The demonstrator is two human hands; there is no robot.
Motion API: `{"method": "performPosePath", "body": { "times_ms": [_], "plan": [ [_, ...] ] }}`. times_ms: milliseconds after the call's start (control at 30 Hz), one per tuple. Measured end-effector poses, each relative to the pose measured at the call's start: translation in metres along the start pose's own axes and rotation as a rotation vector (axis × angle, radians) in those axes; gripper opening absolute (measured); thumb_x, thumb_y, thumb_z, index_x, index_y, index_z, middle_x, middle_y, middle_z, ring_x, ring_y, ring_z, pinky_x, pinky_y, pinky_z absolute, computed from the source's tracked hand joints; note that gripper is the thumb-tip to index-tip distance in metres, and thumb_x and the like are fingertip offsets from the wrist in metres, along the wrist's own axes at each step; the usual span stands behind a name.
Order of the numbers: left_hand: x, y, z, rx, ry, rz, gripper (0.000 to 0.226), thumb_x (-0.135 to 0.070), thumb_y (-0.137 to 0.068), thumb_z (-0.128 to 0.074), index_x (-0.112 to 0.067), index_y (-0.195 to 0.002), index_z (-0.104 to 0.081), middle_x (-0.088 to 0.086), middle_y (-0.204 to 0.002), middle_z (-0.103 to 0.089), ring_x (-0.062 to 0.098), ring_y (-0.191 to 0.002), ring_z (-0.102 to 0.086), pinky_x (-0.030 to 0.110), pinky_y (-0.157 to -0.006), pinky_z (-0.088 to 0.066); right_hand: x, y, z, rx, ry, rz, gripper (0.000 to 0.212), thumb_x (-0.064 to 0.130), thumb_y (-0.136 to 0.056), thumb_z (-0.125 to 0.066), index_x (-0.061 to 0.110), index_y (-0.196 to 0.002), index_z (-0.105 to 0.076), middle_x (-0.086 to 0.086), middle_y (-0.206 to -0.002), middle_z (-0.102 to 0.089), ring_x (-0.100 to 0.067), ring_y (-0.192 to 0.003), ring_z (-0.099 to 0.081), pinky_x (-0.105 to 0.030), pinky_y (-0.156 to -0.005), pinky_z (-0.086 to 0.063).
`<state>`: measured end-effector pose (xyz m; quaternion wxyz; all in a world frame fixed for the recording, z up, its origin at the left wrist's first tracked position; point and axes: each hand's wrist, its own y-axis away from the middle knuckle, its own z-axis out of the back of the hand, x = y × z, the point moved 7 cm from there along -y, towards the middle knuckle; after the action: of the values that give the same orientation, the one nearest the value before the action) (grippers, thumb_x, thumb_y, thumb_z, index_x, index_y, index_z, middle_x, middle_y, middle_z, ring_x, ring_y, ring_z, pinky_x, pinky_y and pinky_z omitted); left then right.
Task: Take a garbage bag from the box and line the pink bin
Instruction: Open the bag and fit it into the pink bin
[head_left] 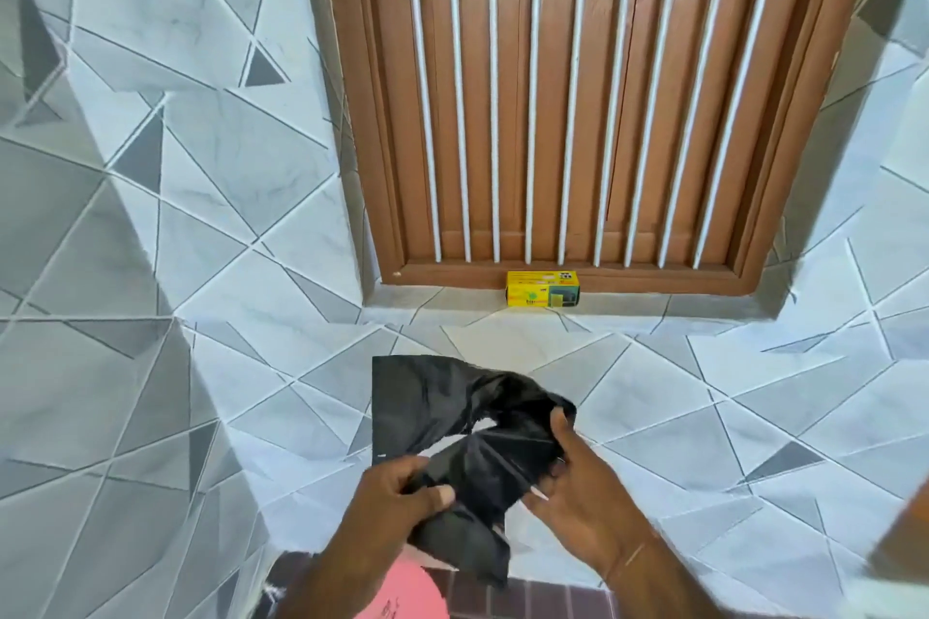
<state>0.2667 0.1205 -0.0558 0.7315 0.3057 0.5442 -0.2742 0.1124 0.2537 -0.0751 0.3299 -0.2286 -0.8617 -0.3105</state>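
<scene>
Judging from how things lie, the first half of the task is done: a black garbage bag (pixel 467 442) is out of the yellow box (pixel 543 289) and is held in both hands in front of the tiled wall (pixel 166 216). The box is left standing on the tiled window ledge (pixel 452 312), against the bottom rail of the brown wooden shutter (pixel 578 106), well apart from the hands. The bag is not yet opened out; it is crumpled and partly folded, with one flat corner raised at the upper left and a loose end hanging low. The left hand (pixel 402 493) is closed around the lower folds, with the thumb pressed over the plastic. The right hand (pixel 573 478) is clamped on the upper right bunch, fingers curled into it. The mouth of the bag cannot be told from the folds.

What is left, as far as can be judged, is finding the open edge, spreading it, and fitting it over the pink bin (pixel 412 588). Only a small curved part of the bin is seen, at the bottom edge below the left forearm, just under the hanging end of the bag; its rim and inside are hidden. Open room is seen ahead and to both sides of the hands, with the wall as the far limit. A blurred brown edge (pixel 900 548) intrudes at the lower right and cannot be identified.
</scene>
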Motion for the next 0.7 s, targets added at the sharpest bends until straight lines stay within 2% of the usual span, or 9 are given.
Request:
{"method": "performPosePath", "body": {
  "times_ms": [67,133,233,300,367,433,500,600,700],
  "plan": [
    [-0.004,0.011,0.011,-0.142,-0.031,0.019,0.002,-0.014,-0.081,-0.074,-0.013,-0.080,-0.075,-0.001,-0.079,-0.077,0.018,-0.076,-0.072,0.031,-0.073,-0.060,-0.034,0.016,0.000,0.014,0.098,-0.134,0.058,0.060,-0.081,-0.058,0.011,-0.112,-0.065,-0.016,-0.115,-0.071,-0.031,-0.107,-0.064,-0.044,-0.085,-0.052],
    [-0.006,0.027,0.018,-0.221,-0.046,0.031,0.007,-0.021,-0.082,-0.073,-0.015,-0.084,-0.075,0.002,-0.084,-0.077,0.024,-0.083,-0.072,0.037,-0.081,-0.060,-0.067,0.037,-0.008,0.042,0.204,-0.210,0.057,0.063,-0.081,-0.056,0.013,-0.107,-0.065,-0.014,-0.109,-0.071,-0.031,-0.102,-0.065,-0.041,-0.078,-0.053],
    [-0.004,0.049,0.025,-0.233,0.077,0.032,0.006,-0.010,-0.083,-0.070,-0.011,-0.081,-0.075,0.008,-0.077,-0.077,0.028,-0.076,-0.071,0.039,-0.075,-0.059,-0.103,0.065,-0.025,0.073,0.262,-0.223,0.054,0.051,-0.069,-0.075,0.011,-0.104,-0.075,-0.015,-0.108,-0.075,-0.035,-0.102,-0.067,-0.046,-0.083,-0.051],
    [-0.006,0.067,0.032,-0.220,0.122,-0.008,0.010,-0.005,-0.084,-0.067,-0.008,-0.079,-0.075,0.009,-0.073,-0.076,0.025,-0.068,-0.071,0.036,-0.066,-0.059,-0.121,0.086,-0.040,0.104,0.216,-0.246,0.038,0.036,-0.068,-0.079,0.007,-0.092,-0.078,-0.016,-0.098,-0.076,-0.032,-0.088,-0.070,-0.047,-0.087,-0.052],
    [-0.007,0.083,0.044,-0.231,0.119,-0.048,0.014,-0.006,-0.086,-0.065,-0.010,-0.076,-0.074,0.007,-0.069,-0.075,0.019,-0.061,-0.067,0.030,-0.058,-0.054,-0.131,0.099,-0.051,0.112,0.117,-0.210,0.024,0.021,-0.068,-0.075,0.004,-0.085,-0.073,-0.013,-0.075,-0.072,-0.022,-0.061,-0.066,-0.032,-0.062,-0.051],
    [0.006,0.096,0.060,-0.234,0.079,-0.055,0.017,-0.007,-0.087,-0.063,-0.014,-0.077,-0.074,0.004,-0.073,-0.075,0.021,-0.067,-0.068,0.029,-0.061,-0.053,-0.140,0.112,-0.058,0.069,0.013,-0.146,0.015,0.010,-0.074,-0.070,0.004,-0.086,-0.064,-0.009,-0.062,-0.064,-0.014,-0.047,-0.057,-0.022,-0.044,-0.043],
    [0.023,0.116,0.077,-0.184,0.087,-0.054,0.021,-0.002,-0.087,-0.061,-0.015,-0.080,-0.076,0.007,-0.080,-0.076,0.028,-0.076,-0.070,0.034,-0.066,-0.058,-0.153,0.129,-0.070,0.045,-0.060,-0.089,0.015,0.005,-0.075,-0.067,0.004,-0.088,-0.061,-0.010,-0.061,-0.063,-0.013,-0.044,-0.057,-0.020,-0.040,-0.044],
    [0.049,0.142,0.094,-0.106,0.142,-0.019,0.030,0.009,-0.083,-0.057,-0.013,-0.083,-0.077,0.013,-0.083,-0.076,0.035,-0.083,-0.072,0.046,-0.076,-0.060,-0.176,0.151,-0.086,0.033,-0.099,-0.059,0.020,0.001,-0.072,-0.067,0.003,-0.091,-0.062,-0.014,-0.071,-0.066,-0.017,-0.048,-0.060,-0.023,-0.045,-0.050],
    [0.061,0.166,0.107,-0.093,0.292,0.022,0.026,0.014,-0.083,-0.057,-0.005,-0.083,-0.076,0.020,-0.082,-0.075,0.028,-0.070,-0.068,0.033,-0.063,-0.057,-0.192,0.174,-0.098,0.021,-0.021,-0.016,0.018,-0.005,-0.070,-0.065,-0.001,-0.087,-0.067,-0.016,-0.071,-0.067,-0.015,-0.046,-0.060,-0.020,-0.043,-0.048]
  ]
}}
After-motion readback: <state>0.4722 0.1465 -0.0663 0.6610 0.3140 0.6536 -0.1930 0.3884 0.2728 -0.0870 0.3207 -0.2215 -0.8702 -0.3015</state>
